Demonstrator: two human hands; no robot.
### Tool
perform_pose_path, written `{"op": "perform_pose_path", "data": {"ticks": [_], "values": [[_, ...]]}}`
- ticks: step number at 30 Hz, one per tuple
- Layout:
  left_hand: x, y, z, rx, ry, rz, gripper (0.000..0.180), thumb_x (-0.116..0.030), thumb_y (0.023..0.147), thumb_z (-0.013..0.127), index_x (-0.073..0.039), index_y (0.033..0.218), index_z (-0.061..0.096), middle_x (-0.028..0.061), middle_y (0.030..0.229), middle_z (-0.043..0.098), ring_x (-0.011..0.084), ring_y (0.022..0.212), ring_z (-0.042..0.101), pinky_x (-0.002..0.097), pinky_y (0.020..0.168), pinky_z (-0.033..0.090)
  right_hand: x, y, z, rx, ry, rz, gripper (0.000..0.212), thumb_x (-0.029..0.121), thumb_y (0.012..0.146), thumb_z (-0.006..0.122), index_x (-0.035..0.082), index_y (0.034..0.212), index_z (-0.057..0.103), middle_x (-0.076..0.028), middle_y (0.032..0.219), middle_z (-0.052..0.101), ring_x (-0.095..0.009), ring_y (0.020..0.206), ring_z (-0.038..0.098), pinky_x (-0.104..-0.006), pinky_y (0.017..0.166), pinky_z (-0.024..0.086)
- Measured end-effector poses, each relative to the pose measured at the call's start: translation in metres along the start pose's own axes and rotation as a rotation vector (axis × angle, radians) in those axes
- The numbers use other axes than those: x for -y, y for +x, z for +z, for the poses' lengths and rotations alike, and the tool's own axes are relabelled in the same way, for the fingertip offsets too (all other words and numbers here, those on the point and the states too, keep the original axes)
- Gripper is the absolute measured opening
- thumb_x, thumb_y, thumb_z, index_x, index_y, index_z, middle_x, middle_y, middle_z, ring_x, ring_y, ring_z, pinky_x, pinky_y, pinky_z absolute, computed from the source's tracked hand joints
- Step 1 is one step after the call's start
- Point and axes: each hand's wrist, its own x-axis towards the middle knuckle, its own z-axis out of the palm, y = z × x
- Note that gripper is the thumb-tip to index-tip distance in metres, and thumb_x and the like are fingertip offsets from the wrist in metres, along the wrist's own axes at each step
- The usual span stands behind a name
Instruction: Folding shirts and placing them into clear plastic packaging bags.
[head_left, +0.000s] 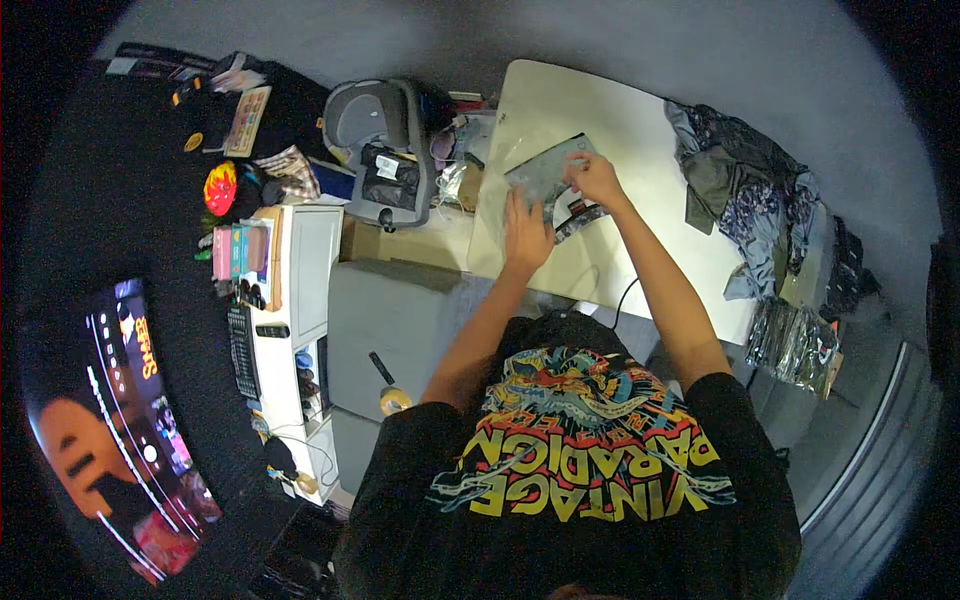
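On the white table (640, 130) lies a flat grey piece (543, 172), thin and roughly rectangular, with small dark marks; its exact kind I cannot tell. Against its near edge my left hand (527, 237) rests with fingers stretched out and a little apart. Over its right side is my right hand (597, 182), fingers bent and drawn together; what they pinch, if anything, is too small to make out. Partly under the hands, a black and white flat item (577, 216) with a small red patch sticks out toward me.
Folded dark and patterned clothes (745, 190) are heaped at the table's right edge, with clear plastic packets (792, 340) nearer. A grey child car seat (380, 150) stands left of the table. A grey sofa (390, 310) is nearer. A white cabinet (305, 270) and lit screen (130, 430) are farther left.
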Motion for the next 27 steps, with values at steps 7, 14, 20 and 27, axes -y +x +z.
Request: {"op": "perform_pose_path", "data": {"ticks": [7, 14, 20, 27], "values": [[0.045, 0.077, 0.048, 0.201, -0.057, 0.082, 0.045, -0.022, 0.078, 0.067, -0.002, 0.118, 0.061, 0.0239, 0.143, 0.039, 0.0436, 0.13, 0.038, 0.0512, 0.104, 0.04, -0.142, -0.022, 0.004, -0.562, 0.223, 0.28, 0.051, 0.037, 0.084, 0.069, -0.002, 0.117, 0.061, -0.017, 0.1, 0.069, -0.025, 0.095, 0.066, -0.0383, 0.087, 0.05], [0.06, 0.099, 0.044, 0.239, -0.013, 0.099, 0.063, -0.037, 0.086, 0.064, -0.003, 0.137, 0.048, 0.0277, 0.149, 0.03, 0.0454, 0.133, 0.034, 0.0551, 0.108, 0.034, -0.14, -0.014, 0.007, -0.774, -0.337, 0.039, 0.061, 0.037, 0.084, 0.068, 0.0, 0.13, 0.053, -0.025, 0.123, 0.057, -0.042, 0.111, 0.055, -0.0457, 0.099, 0.043], [0.046, 0.088, 0.041, 0.321, 0.02, 0.106, 0.077, -0.052, 0.084, 0.066, -0.015, 0.147, 0.041, 0.0267, 0.157, 0.014, 0.0486, 0.142, 0.019, 0.0651, 0.11, 0.024, -0.144, 0.01, -0.002, -0.451, -0.444, 0.241, 0.077, 0.049, 0.079, 0.071, 0.001, 0.136, 0.05, -0.028, 0.126, 0.056, -0.045, 0.114, 0.053, -0.0473, 0.1, 0.044], [0.046, 0.084, 0.039, 0.448, 0.077, 0.074, 0.079, -0.057, 0.081, 0.068, -0.021, 0.147, 0.042, 0.0257, 0.16, -0.003, 0.0495, 0.146, 0.005, 0.0678, 0.111, 0.017, -0.157, 0.017, -0.017, -0.354, -0.298, 0.231, 0.066, 0.047, 0.075, 0.077, 0.0, 0.118, 0.064, -0.023, 0.106, 0.069, -0.035, 0.097, 0.068, -0.0409, 0.087, 0.052]]}}
